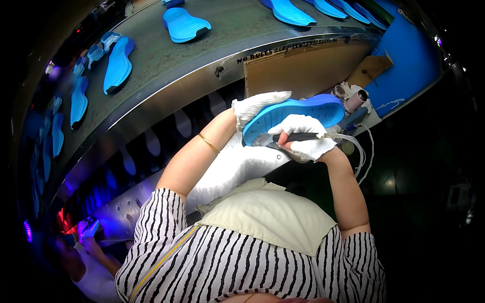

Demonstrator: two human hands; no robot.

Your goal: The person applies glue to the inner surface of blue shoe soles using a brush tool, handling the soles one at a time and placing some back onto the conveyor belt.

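In front of me I hold a blue shoe sole (323,108) tilted, with its hollow, ribbed side toward me. My left hand (255,107), in a white knit glove, is closed on the sole's far left edge. My right hand (303,135), in a white glove with some bare fingertips, is closed round a black-handled tool (298,137). Pale tubes (356,146) run from the tool's rear end. Its pale tip (263,140) lies at the inside of the sole's near left end; the tip's exact shape is unclear.
A conveyor belt (151,60) with several blue soles (186,25) curves across the far side and left. Below its metal edge stands a cardboard sheet (303,65). Thread spools (356,100) sit right of my hands. Another person (93,267) works at lower left.
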